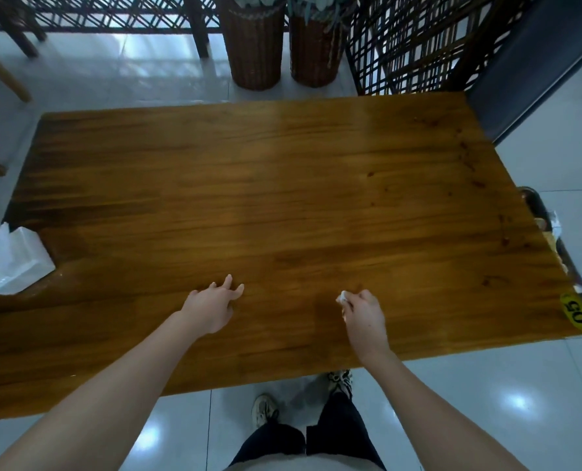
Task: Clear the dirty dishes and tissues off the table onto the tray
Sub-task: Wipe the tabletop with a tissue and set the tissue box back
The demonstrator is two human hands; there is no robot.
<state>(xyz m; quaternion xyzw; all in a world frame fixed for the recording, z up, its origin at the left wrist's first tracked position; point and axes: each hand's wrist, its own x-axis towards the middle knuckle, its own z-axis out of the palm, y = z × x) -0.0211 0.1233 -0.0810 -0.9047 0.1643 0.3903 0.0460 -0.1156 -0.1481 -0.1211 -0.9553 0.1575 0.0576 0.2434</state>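
Pinching a tissue (343, 296), the right hand (362, 312) likely carries it to the tray (539, 207) next; left hand (213, 305) lies spread, empty.

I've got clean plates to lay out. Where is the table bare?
The table is bare across its middle and far side, from the tissue pack at the left edge to the tray beyond the right edge. Near the front edge are the left hand and the right hand, pinching a white wad. The tray looks crowded.
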